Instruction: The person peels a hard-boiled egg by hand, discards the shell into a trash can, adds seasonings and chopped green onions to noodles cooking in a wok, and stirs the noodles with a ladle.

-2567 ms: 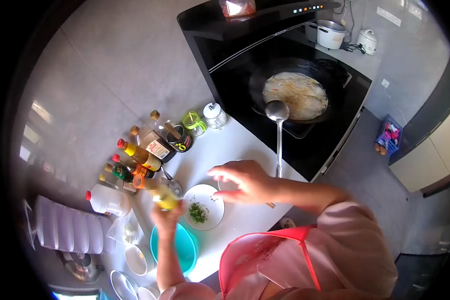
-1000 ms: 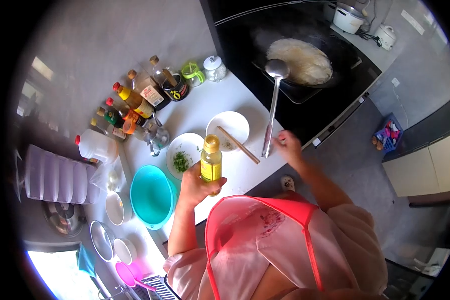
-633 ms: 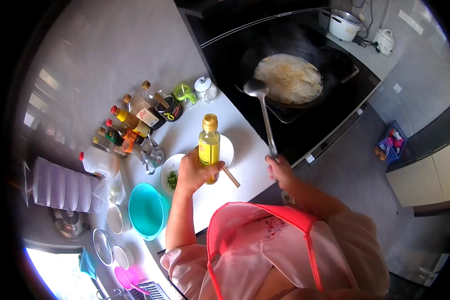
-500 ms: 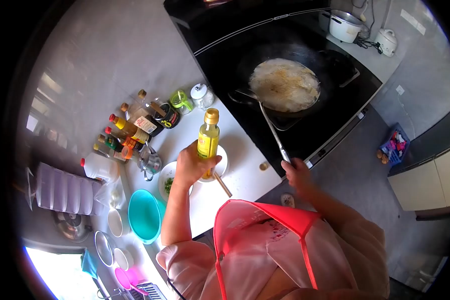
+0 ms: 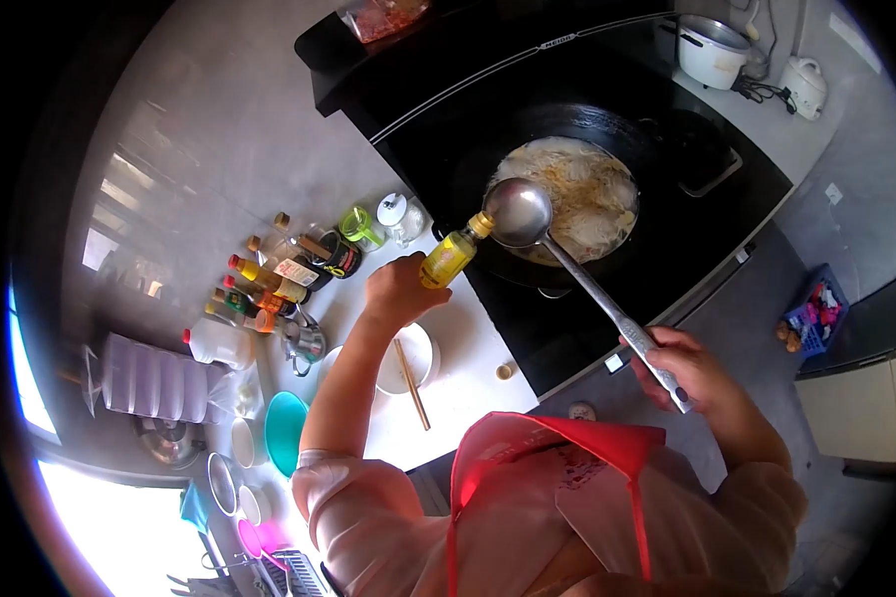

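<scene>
My left hand (image 5: 396,291) is closed around a small glass bottle (image 5: 446,263) with a yellow label and gold cap. The bottle leans so its cap end overlaps the near edge of a metal ladle (image 5: 595,289). My right hand (image 5: 692,366) grips that ladle near the end of its handle. The ladle's bowl faces up over the left side of a dark wok (image 5: 607,127), which holds pale, cloudy broth with noodle-like strands (image 5: 587,199). Below my left forearm, chopsticks (image 5: 411,388) lie across a white bowl (image 5: 429,370) on the counter.
Several sauce bottles (image 5: 269,279), a green-lidded jar (image 5: 361,229) and a white-lidded jar (image 5: 398,217) line the wall. A metal pot (image 5: 304,343) and teal basin (image 5: 285,433) are at left. A rice cooker (image 5: 712,58) stands beyond the black stove (image 5: 657,269).
The bottle has gone from upright over the counter to tilted beside the wok. The ladle has risen out of the broth, and my right hand has moved right and toward me.
</scene>
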Tool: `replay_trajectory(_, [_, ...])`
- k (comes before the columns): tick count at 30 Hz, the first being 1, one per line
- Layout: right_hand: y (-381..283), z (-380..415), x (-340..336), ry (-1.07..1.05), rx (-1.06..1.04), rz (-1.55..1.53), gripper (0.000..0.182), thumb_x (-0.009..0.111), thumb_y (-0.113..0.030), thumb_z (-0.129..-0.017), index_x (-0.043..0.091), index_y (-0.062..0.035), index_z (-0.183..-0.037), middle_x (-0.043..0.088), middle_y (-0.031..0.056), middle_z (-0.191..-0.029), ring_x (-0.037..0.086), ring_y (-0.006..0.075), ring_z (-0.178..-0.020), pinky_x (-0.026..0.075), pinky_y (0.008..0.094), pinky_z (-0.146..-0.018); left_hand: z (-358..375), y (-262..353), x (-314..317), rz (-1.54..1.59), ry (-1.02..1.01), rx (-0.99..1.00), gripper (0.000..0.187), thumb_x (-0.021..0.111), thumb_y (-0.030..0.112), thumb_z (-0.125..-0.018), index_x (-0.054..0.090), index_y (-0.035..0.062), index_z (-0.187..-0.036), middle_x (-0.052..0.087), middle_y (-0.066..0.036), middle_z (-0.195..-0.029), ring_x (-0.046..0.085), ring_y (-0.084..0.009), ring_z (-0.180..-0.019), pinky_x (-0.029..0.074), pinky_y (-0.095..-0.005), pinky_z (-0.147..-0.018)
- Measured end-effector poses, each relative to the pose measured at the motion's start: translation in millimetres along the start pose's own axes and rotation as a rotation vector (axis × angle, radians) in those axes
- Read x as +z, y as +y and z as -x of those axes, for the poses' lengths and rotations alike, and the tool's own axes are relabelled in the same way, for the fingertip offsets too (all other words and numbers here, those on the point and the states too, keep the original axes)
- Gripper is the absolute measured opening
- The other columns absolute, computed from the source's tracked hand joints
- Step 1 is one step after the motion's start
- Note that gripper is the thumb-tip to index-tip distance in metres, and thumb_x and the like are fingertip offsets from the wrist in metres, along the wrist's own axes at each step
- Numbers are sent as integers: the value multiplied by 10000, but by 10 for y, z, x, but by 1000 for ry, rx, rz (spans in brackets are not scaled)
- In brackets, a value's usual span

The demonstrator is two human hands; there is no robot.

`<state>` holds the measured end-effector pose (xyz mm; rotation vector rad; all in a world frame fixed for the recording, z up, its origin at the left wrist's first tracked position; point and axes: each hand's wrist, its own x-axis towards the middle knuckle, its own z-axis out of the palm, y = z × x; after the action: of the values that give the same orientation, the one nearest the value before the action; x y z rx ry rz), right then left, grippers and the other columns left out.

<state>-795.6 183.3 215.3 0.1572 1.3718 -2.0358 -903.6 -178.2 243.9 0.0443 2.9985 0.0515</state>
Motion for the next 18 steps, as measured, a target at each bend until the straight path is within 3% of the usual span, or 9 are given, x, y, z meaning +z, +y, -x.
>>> replay_trajectory(5, [-129,15,-130,-55,-2,-68,291,443,-87,-861,489,-22,-1141,549,70,-751,506,112,-480,390,234,-356,-88,149,-48,-41,-36,-10,480,661,441,-612,585,116,-957,640,-93,-863,619,-267,-824,483,-362,-712])
replay_trajectory(18, [-279,-26,-260,-103,24,-98,193,441,-76,-864,492,-20,-1041,548,74,-734,500,110,-467,393,242,-349,-191,243,-94,-155,-102,-19,466,643,435,-616,589,106,-941,644,-95,-859,624,-256,-818,489,-354,-711])
